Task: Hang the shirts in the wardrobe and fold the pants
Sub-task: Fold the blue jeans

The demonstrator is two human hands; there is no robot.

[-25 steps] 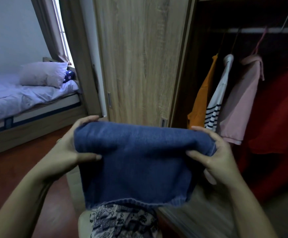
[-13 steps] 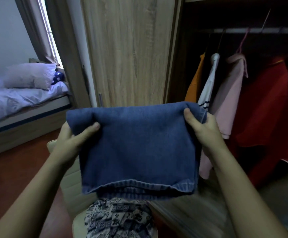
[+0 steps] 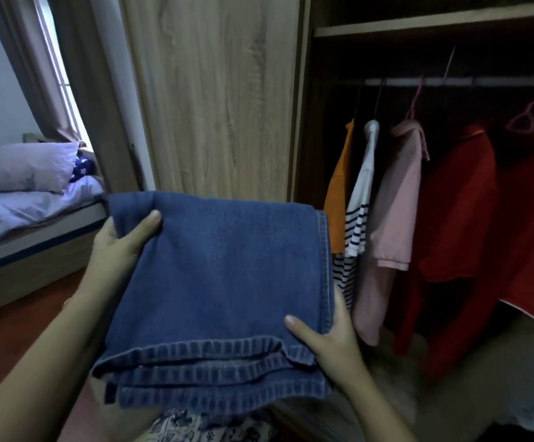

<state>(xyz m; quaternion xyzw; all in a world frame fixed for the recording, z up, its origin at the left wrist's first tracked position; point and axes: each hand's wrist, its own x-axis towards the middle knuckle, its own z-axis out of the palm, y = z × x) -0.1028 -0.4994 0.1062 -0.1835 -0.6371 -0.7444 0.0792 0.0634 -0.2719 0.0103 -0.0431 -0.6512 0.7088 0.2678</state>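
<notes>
Folded blue denim pants [image 3: 221, 291] lie flat between both hands, hems toward the person. The left hand [image 3: 122, 240] pinches the far corner, thumb on top. The right hand [image 3: 326, 342] pinches the near hem corner, its other fingers probably hidden underneath.

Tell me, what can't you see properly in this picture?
Head view:
- Left hand and right hand: only the thumbs show, because the folded jeans hide the fingers.
- Patterned cloth: covered by the jeans and cut off by the bottom edge.
- Red shirt: cut off by the right edge.
- Dark heap, bottom right: too dim to tell what it is.
</notes>
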